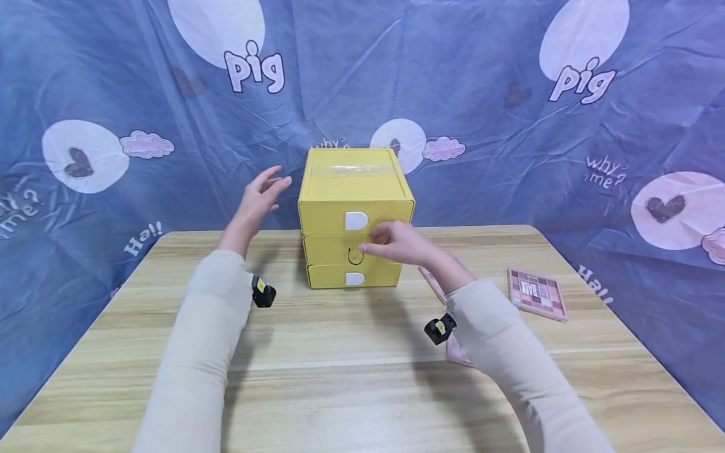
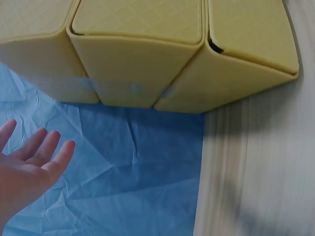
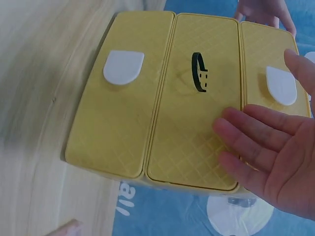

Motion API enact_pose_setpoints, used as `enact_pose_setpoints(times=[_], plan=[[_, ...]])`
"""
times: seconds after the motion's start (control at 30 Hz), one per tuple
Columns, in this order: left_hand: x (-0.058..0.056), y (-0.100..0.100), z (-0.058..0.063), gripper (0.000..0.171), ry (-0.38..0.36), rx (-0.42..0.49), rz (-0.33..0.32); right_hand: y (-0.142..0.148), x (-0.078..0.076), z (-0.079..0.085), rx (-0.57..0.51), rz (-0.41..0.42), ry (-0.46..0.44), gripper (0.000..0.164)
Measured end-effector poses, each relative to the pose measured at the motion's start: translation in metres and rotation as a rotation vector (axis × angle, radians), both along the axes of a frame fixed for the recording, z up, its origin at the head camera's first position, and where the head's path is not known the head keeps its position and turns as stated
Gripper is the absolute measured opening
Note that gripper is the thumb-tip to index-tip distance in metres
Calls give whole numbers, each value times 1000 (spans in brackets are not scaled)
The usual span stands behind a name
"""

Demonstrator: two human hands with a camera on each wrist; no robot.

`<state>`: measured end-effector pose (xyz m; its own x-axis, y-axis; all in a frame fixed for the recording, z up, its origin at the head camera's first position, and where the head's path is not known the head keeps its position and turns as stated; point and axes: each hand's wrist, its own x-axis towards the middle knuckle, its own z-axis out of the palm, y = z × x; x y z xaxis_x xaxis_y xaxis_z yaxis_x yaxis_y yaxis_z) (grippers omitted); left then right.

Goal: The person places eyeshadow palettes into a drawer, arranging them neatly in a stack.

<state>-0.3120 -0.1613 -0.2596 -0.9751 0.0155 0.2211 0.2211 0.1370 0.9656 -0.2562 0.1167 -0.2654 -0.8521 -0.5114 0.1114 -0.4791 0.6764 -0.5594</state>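
Note:
A yellow drawer box (image 1: pixel 355 182) with three stacked drawers stands at the back of the table, all drawers closed. White tabs mark the top drawer (image 1: pixel 323 218) and the bottom drawer (image 1: pixel 328 277); the middle drawer (image 3: pixel 197 132) shows only a dark slotted outline where a tab would sit. My right hand (image 1: pixel 399 242) hovers before the drawer fronts, fingers loosely extended and holding nothing. Left of the box, my left hand (image 1: pixel 257 200) is raised in the air with relaxed fingers, apart from it. In the left wrist view that hand (image 2: pixel 29 167) is likewise bare.
To the right lies a pink checkered palette (image 1: pixel 537 294) on the wooden table (image 1: pixel 340 390). Two more pink pieces lie partly hidden by the right arm, one a flat pink item (image 1: pixel 459 352). Behind hangs a blue printed cloth (image 1: pixel 340 69). Clear tape crosses the box top.

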Motion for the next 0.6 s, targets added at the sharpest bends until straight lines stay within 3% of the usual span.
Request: enact_pose_setpoints(times=[0.33, 0.6], plan=[[-10, 9, -1, 55, -73, 209, -52, -9, -1, -10, -184, -67, -12, 32], [-12, 17, 0, 53, -78, 227, -99, -17, -4, -20, -410, -127, -137, 28]])
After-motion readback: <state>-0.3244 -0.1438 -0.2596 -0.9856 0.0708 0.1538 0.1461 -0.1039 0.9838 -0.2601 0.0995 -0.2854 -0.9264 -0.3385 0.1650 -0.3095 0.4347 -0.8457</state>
